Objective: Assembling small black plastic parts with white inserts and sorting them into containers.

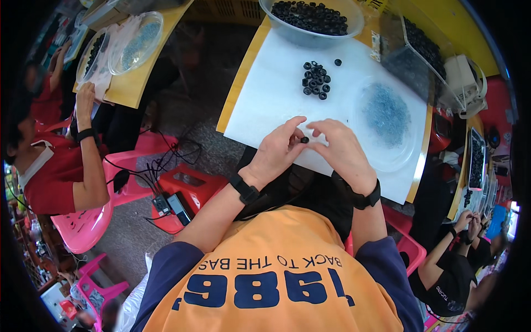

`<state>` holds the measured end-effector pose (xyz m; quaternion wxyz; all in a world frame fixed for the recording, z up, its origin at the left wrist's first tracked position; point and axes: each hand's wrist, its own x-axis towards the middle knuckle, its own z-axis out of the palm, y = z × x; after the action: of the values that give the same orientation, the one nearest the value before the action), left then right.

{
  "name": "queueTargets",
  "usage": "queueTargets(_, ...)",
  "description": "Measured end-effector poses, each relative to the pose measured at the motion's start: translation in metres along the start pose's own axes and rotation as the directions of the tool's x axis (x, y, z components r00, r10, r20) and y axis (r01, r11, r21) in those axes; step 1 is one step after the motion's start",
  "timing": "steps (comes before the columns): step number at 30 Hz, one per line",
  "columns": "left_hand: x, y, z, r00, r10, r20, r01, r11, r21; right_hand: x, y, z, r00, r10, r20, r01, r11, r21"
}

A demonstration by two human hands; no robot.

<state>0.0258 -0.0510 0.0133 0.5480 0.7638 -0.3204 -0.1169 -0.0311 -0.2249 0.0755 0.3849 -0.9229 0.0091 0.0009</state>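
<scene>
At the far left a co-worker in a red top [52,182] sits on a pink chair [83,227], one hand resting by clear lidded dishes [135,41] on a neighbouring yellow worktop [133,88]. On the floor between the two worktops lie a red stool [188,191] and a tangle of black cables [166,160].

On the person's own worktop [243,72] a white sheet [265,105] covers most of the surface. The left hand [276,150], near the sheet's front edge, is curled, its thumb and forefinger pinched on a small black ring [305,140]. The right hand [340,149] is just beside it, fingers bent and loosely apart, fingertips close to the same ring; whether they touch it I cannot tell. Both wrists wear black bands.

Toward the middle of the sheet, well apart from the hands, lies a small heap of black rings [316,80]. At the back edge stands a clear bowl [354,25] full of such rings. To the right, a shallow clear dish [406,149] holds small bluish-grey parts [386,113], and a clear bin [428,72] of black pieces stands at the back right corner.
</scene>
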Motion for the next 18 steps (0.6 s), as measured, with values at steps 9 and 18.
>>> queueTargets(9,-0.005,-0.007,0.002,0.996,0.042,-0.081,-0.04,0.999,0.029,0.046,-0.006,0.05,0.92,-0.092,-0.381,0.173,0.967,0.186)
queueTargets(18,-0.006,-0.009,0.0,0.987,0.098,-0.126,-0.095,0.995,0.025,0.057,-0.01,0.069,0.963,-0.115,-0.244,0.202,0.906,0.371)
